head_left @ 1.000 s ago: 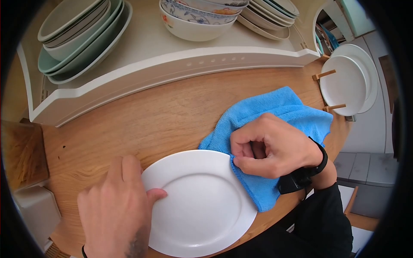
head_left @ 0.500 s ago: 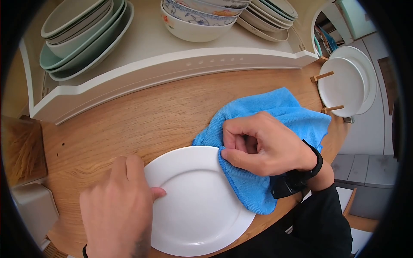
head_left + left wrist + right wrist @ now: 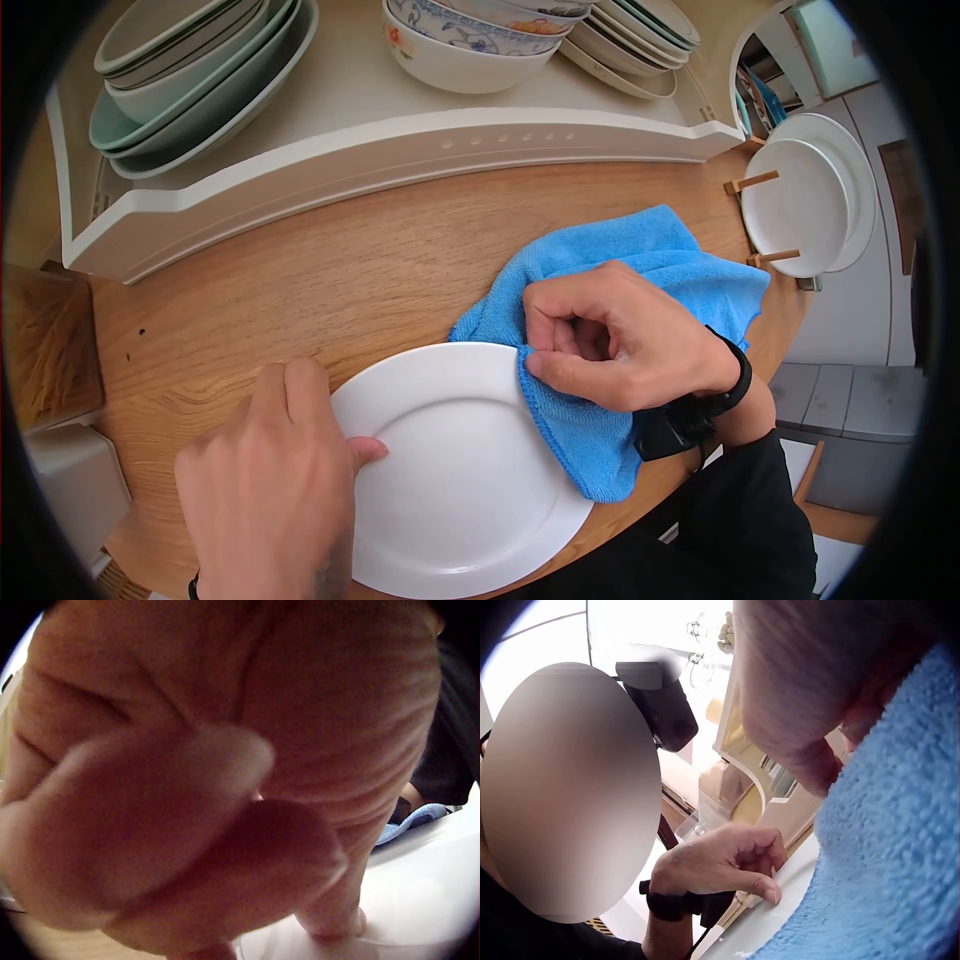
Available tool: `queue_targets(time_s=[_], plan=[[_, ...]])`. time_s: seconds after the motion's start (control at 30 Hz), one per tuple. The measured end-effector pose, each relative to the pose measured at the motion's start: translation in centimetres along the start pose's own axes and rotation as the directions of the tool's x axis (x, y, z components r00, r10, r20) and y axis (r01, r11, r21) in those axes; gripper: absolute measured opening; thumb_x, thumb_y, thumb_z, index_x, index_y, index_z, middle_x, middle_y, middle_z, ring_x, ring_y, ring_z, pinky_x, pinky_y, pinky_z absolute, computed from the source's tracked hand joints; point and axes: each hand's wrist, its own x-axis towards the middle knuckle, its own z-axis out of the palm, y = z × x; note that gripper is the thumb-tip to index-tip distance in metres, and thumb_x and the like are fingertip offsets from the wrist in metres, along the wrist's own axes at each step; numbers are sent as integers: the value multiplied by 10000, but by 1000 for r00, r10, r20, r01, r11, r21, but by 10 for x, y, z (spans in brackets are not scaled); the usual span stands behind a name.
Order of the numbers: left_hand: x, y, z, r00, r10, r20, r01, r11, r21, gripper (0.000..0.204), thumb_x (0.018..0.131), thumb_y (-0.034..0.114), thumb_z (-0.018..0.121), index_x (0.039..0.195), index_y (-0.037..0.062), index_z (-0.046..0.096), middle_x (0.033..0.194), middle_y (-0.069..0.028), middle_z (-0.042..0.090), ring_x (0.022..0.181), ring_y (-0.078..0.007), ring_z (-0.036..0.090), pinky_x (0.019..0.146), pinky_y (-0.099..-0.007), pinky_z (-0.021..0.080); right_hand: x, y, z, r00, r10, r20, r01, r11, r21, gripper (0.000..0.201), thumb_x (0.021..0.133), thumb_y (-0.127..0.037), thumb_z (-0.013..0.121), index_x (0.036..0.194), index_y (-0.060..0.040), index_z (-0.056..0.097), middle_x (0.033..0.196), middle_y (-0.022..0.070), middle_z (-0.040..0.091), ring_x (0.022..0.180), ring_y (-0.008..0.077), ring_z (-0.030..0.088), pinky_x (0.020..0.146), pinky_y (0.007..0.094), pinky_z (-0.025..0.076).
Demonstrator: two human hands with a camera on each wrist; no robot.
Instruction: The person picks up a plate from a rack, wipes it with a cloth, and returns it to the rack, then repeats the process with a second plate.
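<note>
A white plate (image 3: 450, 480) lies at the front of the wooden table, its right part covered by a blue cloth (image 3: 640, 240). My left hand (image 3: 270, 480) grips the plate's left rim, thumb on top and the other fingers curled at the edge. In the left wrist view the curled fingers (image 3: 150, 817) fill the picture, with the thumb on the white surface. My right hand (image 3: 630, 340) pinches the cloth at the plate's upper right rim. From the right wrist view, the cloth (image 3: 900, 825) drapes over the plate (image 3: 799, 877), and its far side hides what lies beneath.
Behind the table's working area stands a cream shelf (image 3: 400, 150) with stacked green-grey dishes (image 3: 200, 90), patterned bowls (image 3: 470, 60) and small plates (image 3: 630, 50). White plates (image 3: 800, 200) stand in a wooden rack at right. A clear container (image 3: 50, 350) and a white box (image 3: 80, 490) are at left.
My right hand has slid a little left along the plate with the cloth, then slightly back right. The cloth now covers more of the plate's right side. My left hand keeps its hold.
</note>
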Motion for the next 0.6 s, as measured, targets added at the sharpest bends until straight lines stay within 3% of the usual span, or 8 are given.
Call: queue_targets(time_s=[0.6], plan=[[0,0,1,1000,7,1,-7,1000,3,452,777,360,814,971,55,542,867,-138,659,823,-382,637,690,-468,416,1,6,-1,1000,-17,-1,17,1000,9,152,822,-26,650,723,-35,536,612,-67,494,548,4,405,470,231,291]])
